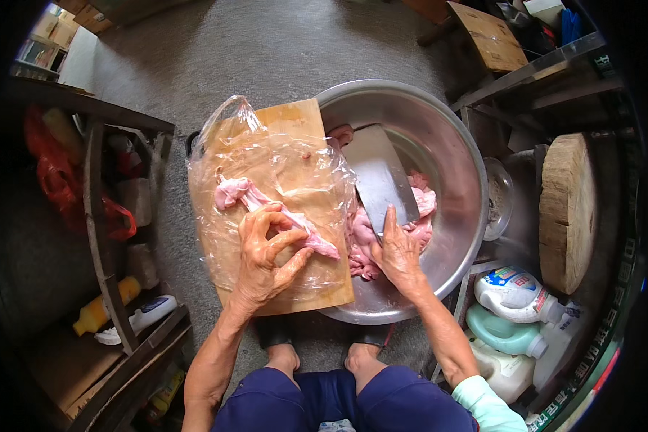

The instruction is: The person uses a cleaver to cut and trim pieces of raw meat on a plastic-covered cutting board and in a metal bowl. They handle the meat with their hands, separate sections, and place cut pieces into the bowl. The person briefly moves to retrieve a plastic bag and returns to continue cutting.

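My left hand [268, 255] grips a pale pink strip of meat [234, 191] lying on a wooden cutting board [289, 115] covered by crumpled clear plastic [235, 144]. My right hand [399, 255] holds a wide steel cleaver [378, 176], its index finger stretched along the metal, over a large steel basin [453, 216] to the right of the board. More pink meat [360, 248] lies in the basin, partly under the cleaver. The board overlaps the basin's left side.
Wooden shelving [93, 209] at left holds a red plastic bag [50, 155] and bottles [137, 317]. At right are a round wood block [565, 212], detergent jugs [511, 295] and a clear lid [497, 198]. A small wooden stool [482, 32] stands behind on the grey floor [281, 50].
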Motion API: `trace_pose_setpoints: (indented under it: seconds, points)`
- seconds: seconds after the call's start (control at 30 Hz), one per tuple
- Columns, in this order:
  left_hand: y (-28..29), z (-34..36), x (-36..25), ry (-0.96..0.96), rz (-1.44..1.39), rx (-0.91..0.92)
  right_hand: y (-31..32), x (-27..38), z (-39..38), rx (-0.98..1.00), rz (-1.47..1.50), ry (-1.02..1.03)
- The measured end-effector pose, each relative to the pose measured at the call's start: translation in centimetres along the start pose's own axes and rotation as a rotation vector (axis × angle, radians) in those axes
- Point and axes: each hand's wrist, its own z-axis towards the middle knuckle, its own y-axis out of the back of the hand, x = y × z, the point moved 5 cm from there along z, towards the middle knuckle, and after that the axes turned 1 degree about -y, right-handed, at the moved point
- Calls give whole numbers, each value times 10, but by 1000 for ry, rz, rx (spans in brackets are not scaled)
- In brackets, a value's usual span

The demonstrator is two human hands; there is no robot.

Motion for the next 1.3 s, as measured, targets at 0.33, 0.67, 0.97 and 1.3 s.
trace_pose_setpoints:
  seconds: [0.33,0.67,0.97,1.3]
  points:
    - [-7,-10,2,-38,-17,-176,66,-3,-48,-134,207,-138]
    - [-11,-14,2,-151,109,-188,152,63,-107,280,351,308]
    - [-10,-14,1,-158,138,-204,176,55,-105,93,373,163]
    - [-12,-18,3,-168,144,-224,174,59,-117,188,306,423]
